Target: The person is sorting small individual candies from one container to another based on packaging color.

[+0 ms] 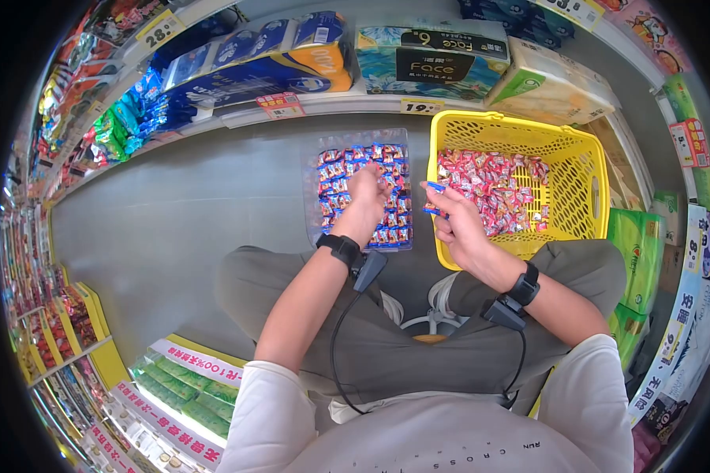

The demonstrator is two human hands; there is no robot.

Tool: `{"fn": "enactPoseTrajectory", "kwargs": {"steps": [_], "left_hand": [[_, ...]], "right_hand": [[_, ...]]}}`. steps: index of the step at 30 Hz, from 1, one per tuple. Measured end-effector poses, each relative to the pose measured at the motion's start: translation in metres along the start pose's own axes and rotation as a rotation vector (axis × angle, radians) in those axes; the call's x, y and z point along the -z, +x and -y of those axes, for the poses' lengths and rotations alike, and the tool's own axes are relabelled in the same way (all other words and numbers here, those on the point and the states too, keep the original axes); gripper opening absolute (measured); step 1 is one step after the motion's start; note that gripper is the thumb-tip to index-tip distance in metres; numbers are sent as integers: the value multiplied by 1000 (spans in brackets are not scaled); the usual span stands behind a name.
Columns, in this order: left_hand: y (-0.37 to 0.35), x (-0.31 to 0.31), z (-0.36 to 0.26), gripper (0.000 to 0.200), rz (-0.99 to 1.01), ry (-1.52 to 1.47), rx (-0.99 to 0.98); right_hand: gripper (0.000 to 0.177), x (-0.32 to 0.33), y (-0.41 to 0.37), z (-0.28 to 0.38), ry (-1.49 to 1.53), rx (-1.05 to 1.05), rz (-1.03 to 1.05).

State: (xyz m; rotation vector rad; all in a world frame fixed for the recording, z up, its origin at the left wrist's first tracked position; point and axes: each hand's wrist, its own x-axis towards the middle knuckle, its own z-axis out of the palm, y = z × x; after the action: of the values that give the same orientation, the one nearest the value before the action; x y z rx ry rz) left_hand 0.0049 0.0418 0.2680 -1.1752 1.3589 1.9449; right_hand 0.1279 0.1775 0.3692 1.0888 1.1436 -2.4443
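Note:
My left hand (368, 193) is over a clear plastic tray (314, 213) in which blue-and-red wrapped candies (337, 171) lie in rows. Its fingers are bent together down among the candies, and what they pinch, if anything, is hidden. To the right, my right hand (461, 223) is closed on blue wrapped candies (435, 187), which stick out between thumb and fingers. That hand hovers at the left rim of a yellow plastic basket (599, 189). Pink-and-red wrapped candies (493, 177) are heaped inside the basket, mostly towards its left side.
Shelves with tissue packs (442, 67) run along the back, just behind tray and basket. Green packs (637, 256) stand at the right. Bagged snacks (122, 126) fill the left shelf. A bin of green packets (185, 386) is at lower left. My bent legs (272, 292) frame the near side.

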Motion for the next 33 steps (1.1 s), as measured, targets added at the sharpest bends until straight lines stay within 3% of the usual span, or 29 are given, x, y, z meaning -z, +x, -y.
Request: {"fn": "enactPoseTrajectory", "kwargs": {"steps": [2, 3, 6, 10, 13, 15, 17, 22, 25, 27, 33], "left_hand": [[-33, -8, -2, 20, 269, 203, -1], [-46, -9, -2, 20, 267, 202, -6], [-78, 1, 2, 24, 517, 333, -7], [-92, 8, 19, 27, 600, 213, 16], [-101, 4, 24, 28, 521, 106, -18], [-105, 4, 28, 25, 504, 136, -61], [-102, 5, 34, 22, 529, 237, -229], [-92, 7, 44, 18, 513, 289, -286], [-83, 10, 49, 16, 373, 185, -304], [-70, 13, 42, 15, 102, 23, -135], [26, 43, 24, 14, -262, -93, -196]], "right_hand": [[26, 3, 1, -1, 37, -5, -2], [25, 4, 2, -2, 42, 20, -12], [21, 6, 6, -4, 37, 91, -47], [18, 8, 10, -3, 24, 162, -140], [21, 3, 10, -2, -38, 199, -225], [23, 6, 10, -1, -42, 194, -212], [23, 8, 11, -1, -63, 169, -210], [25, 8, 13, -3, -51, 149, -193], [25, 8, 14, -5, 20, 155, -193], [27, 11, 19, -8, 179, 127, -259], [36, 19, 24, -15, 173, 124, -171]]}}
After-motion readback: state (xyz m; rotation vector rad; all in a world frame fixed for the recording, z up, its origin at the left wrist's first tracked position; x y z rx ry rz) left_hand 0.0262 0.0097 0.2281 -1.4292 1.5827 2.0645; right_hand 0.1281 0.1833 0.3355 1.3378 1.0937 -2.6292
